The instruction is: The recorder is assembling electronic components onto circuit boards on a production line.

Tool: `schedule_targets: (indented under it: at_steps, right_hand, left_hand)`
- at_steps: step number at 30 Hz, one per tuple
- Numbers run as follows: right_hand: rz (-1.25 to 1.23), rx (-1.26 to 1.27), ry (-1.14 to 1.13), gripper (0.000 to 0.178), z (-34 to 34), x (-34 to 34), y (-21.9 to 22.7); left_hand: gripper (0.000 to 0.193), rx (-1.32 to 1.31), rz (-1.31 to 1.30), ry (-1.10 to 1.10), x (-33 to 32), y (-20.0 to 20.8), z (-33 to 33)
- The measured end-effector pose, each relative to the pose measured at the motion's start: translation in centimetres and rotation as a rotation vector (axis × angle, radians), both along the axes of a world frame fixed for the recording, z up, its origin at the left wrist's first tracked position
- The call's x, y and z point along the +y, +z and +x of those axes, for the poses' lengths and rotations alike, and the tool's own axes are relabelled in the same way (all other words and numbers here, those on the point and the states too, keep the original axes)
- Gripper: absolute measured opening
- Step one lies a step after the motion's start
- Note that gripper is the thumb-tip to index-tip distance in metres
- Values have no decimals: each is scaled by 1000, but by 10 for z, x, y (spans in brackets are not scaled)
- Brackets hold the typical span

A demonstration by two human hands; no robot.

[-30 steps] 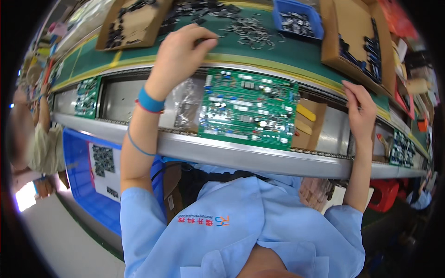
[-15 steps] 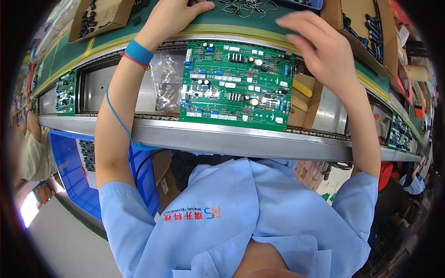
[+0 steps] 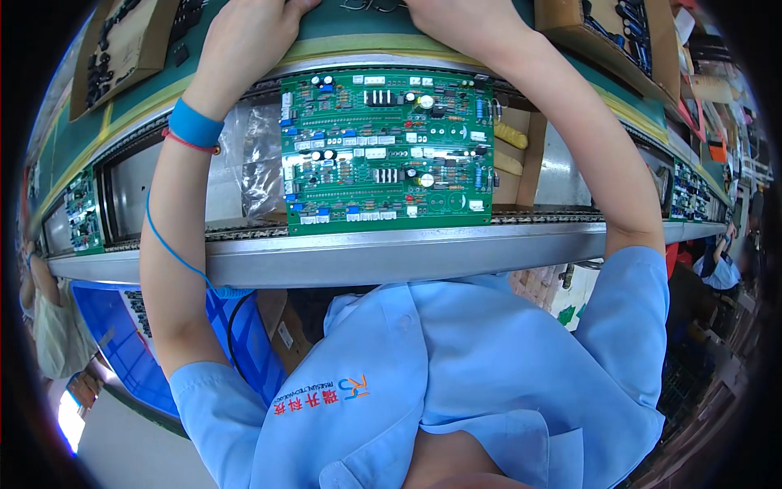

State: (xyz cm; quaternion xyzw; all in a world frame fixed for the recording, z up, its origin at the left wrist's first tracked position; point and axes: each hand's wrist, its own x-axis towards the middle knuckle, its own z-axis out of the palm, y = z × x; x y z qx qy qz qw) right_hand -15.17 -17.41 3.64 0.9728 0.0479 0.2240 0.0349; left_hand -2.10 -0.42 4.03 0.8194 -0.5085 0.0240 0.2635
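Observation:
My left hand (image 3: 254, 34) reaches over the green mat at the top edge of the view. Only its thumb side shows; the fingertips are cut off. My right hand (image 3: 464, 23) lies across from it, its fingers also beyond the edge. Between the two hands show bent metal wire pieces (image 3: 368, 6), mostly out of view. Below them a green circuit board (image 3: 387, 175) rests on the conveyor rails, carrying white connectors, blue parts, capacitors and dark heat sinks. A blue wrist strap (image 3: 195, 124) with a coiled cord circles my left wrist.
Cardboard boxes of dark components stand at the far left (image 3: 151, 61) and far right (image 3: 562, 23). A clear plastic bag (image 3: 262, 175) and a carton (image 3: 531, 155) with yellow items sit beneath the rails. More boards (image 3: 83, 212) stand farther along. A blue bin (image 3: 114, 326) is below left.
Both hands have moved farther up toward the view's top edge, the right one inward to the left toward the wire pieces. The whole scene has shifted slightly left as my head turned.

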Motion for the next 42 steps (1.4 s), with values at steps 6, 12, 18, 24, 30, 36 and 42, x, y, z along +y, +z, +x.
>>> schedule_targets:
  at_steps: [6,12,18,24,30,36,42]
  right_hand:
    - [-17,12,9,7,-8,1,8]
    - [186,-317,-254,13,-59,-67,81]
    - [419,589,-629,41,-107,-182,54]
    - [410,434,-594,42,-78,-131,54]
    - [611,316,-312,45,-84,-166,20]
    - [856,272,-431,30,-83,-160,32]
    - [1262,132,-514,29,-92,-158,37]
  left_hand:
    - [15,-12,8,29,3,-3,1]
    - [15,6,-125,-44,-2,-11,6]
    - [15,35,-129,-36,5,-11,10]
    - [13,22,-140,-31,7,-11,13]
    - [14,-67,-233,-72,5,-40,27]
    - [13,-2,-226,-62,8,-30,20]
    - [16,-196,-407,155,41,35,71]
